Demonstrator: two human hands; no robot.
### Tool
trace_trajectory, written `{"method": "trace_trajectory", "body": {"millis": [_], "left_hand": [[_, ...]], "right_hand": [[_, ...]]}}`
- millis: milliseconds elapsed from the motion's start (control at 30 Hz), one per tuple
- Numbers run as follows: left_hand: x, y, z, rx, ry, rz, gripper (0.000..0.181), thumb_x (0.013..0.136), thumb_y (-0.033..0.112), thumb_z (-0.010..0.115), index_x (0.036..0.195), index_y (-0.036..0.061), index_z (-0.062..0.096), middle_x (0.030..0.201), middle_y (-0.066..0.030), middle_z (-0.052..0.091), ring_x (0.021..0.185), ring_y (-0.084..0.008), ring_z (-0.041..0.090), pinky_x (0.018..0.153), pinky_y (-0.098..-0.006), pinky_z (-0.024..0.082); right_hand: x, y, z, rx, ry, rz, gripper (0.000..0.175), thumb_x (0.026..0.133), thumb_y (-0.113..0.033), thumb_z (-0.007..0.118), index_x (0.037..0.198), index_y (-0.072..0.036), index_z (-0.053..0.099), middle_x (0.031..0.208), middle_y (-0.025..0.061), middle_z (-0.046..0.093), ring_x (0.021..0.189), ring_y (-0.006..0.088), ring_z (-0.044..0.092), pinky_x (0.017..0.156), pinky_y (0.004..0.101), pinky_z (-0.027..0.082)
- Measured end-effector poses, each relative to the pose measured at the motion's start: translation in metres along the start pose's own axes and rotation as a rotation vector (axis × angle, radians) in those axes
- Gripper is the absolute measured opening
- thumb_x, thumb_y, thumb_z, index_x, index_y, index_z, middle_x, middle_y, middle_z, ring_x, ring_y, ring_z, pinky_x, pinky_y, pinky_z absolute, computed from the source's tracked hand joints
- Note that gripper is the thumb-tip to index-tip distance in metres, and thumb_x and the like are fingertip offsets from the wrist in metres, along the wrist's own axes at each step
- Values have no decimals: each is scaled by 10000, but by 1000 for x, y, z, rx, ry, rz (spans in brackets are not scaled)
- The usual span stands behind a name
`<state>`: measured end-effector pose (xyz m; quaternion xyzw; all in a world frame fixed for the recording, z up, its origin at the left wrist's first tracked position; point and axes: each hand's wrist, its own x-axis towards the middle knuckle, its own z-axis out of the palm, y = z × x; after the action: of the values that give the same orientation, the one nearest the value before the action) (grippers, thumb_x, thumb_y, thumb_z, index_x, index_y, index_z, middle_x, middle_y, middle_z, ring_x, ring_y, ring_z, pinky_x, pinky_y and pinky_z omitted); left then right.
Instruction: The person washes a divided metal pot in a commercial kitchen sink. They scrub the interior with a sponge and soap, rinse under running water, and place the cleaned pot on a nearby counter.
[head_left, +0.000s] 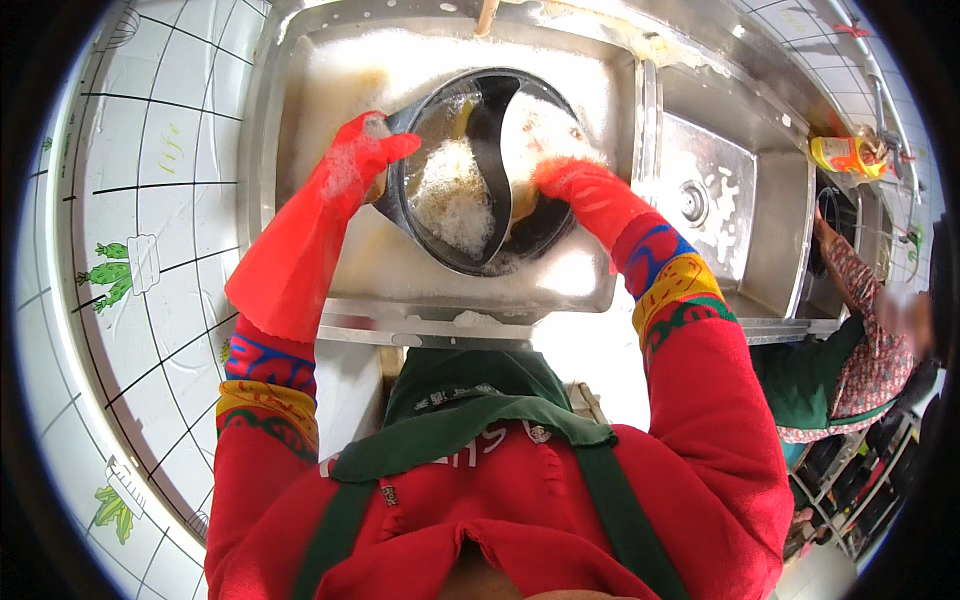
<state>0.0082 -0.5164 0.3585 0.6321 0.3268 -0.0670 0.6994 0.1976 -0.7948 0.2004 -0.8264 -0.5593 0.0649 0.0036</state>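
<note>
A round black pot (489, 171) with a wavy divider (491, 150) sits tilted in the foamy water of a steel sink (450, 307). Cloudy, sudsy water lies in its left half. My left hand (371, 150), in a red rubber glove, grips the pot's handle at the upper left, thumb towards the rim. My right hand (566, 176), gloved the same way, reaches over the right rim into the sudsy right half. Foam hides its fingers, so whether it holds something there I cannot tell.
Right of the sink is a second steel basin (694, 202) with a drain. A yellow and orange plastic bottle (844, 156) stands behind it. Further right a co-worker (840, 352) reaches into another basin. A tiled wall (165, 180) rises at left.
</note>
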Motion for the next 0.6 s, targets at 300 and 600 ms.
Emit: {"method": "trace_trajectory", "body": {"millis": [300, 600], "left_hand": [[1, 0, 13, -228, 92, 13, 303, 817, 103, 828, 1034, 14, 636, 910, -40, 625, 780, -171, 582, 685, -352, 498], [27, -46, -4, -247, 133, 92, 262, 797, 120, 829, 850, 86, 575, 799, 12, 548, 700, -129, 521, 642, -303, 461]], "right_hand": [[50, -13, -90, 279, 791, 88, 226, 740, -120, 676, 950, -116, 757, 999, 126, 707, 945, 361, 655, 828, 454, 541], [20, 24, -58, -101, 250, 296, 125, 858, -185, 605, 846, -136, 720, 848, 108, 684, 848, 341, 669, 696, 466, 528]]}}
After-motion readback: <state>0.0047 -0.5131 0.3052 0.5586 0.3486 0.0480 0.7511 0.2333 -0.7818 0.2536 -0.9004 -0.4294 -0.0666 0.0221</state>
